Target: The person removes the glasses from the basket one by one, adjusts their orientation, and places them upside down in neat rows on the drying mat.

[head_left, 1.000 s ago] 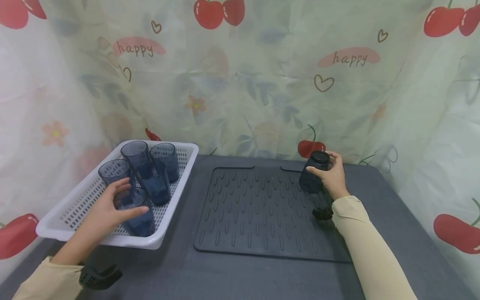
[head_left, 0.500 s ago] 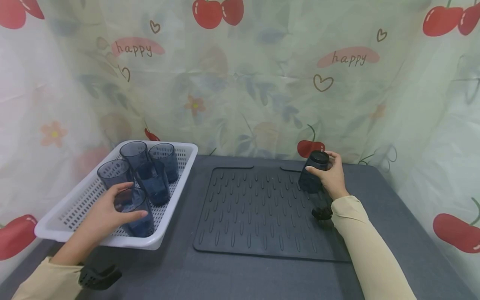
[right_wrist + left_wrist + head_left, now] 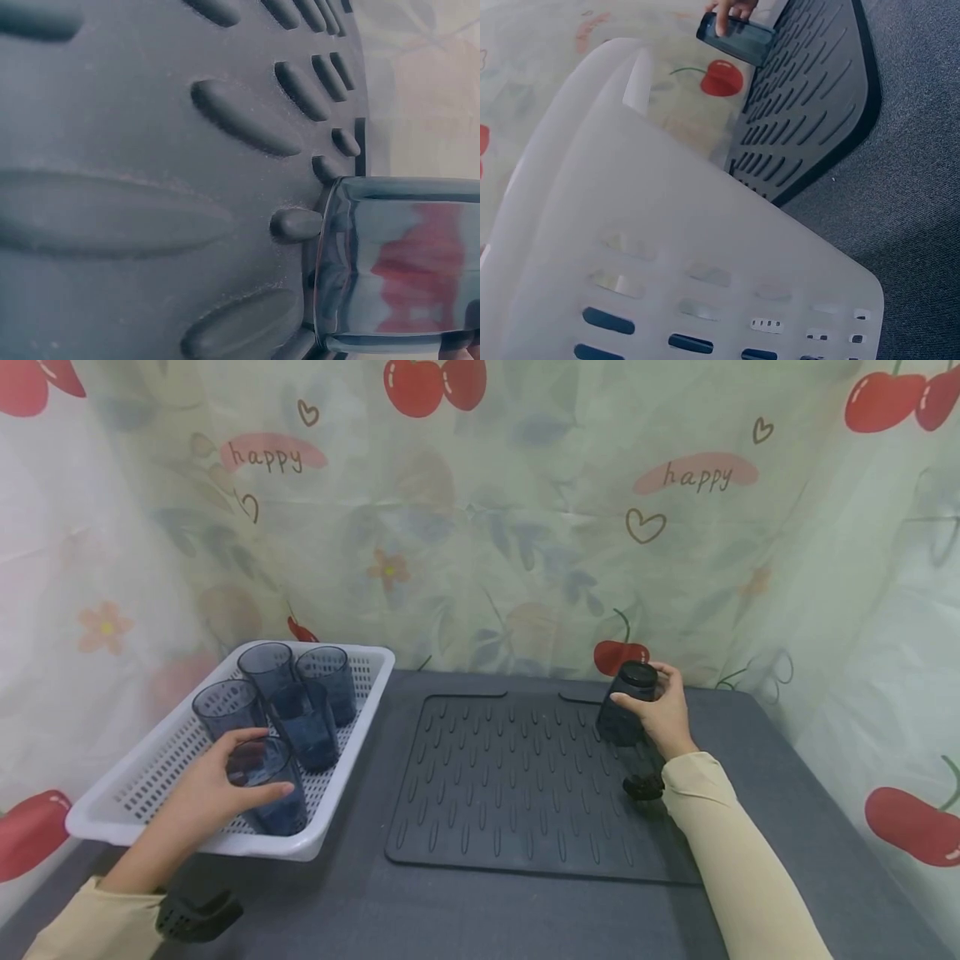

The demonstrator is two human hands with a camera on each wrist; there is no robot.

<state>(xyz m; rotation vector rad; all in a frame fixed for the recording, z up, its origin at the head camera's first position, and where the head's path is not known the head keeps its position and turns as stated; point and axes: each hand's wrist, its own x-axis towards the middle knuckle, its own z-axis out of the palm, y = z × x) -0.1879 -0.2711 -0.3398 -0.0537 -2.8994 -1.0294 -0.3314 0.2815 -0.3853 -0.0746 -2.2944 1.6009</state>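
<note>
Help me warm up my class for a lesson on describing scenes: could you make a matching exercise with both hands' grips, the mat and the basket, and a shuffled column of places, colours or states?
Column one
1. Left grip
2. Mat
3. Basket
4. Right grip

Column two
A. Dark grey, with raised ridges
B. Around an upside-down glass, on the right
C. Around a mouth-up glass, on the left
D. White, with slots in its wall

Right pairs: 1-C, 2-A, 3-D, 4-B
</note>
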